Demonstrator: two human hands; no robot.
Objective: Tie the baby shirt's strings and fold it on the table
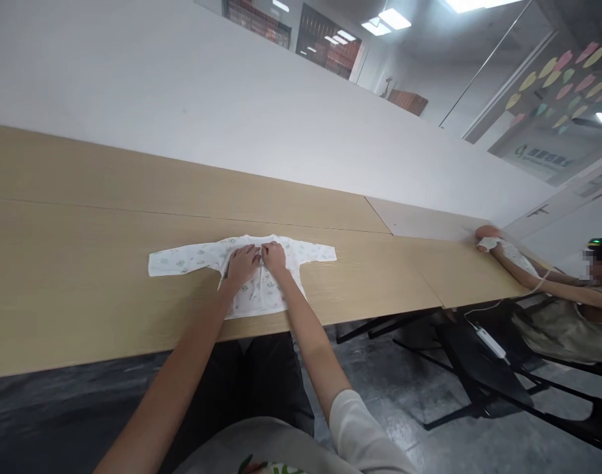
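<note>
A small white baby shirt [261, 299] with a scattered print lies face up on the wooden table, its sleeves spread out to both sides. My left hand [244, 263] rests on the upper chest, its fingertips bent at the centre front. Close beside it, my right hand [274, 258] is closed, thumb and fingers pinching the fabric along the front edge. The two hands nearly meet at the middle of the garment. What lies exactly under the fingertips is hidden.
The long wooden table [83, 289] runs along a white wall [182, 105]. At the far right, another person [568, 309] reaches over the table to a doll [489, 237] in white clothing. A black folding chair [473, 362] with a white power strip [491, 342] stands between us.
</note>
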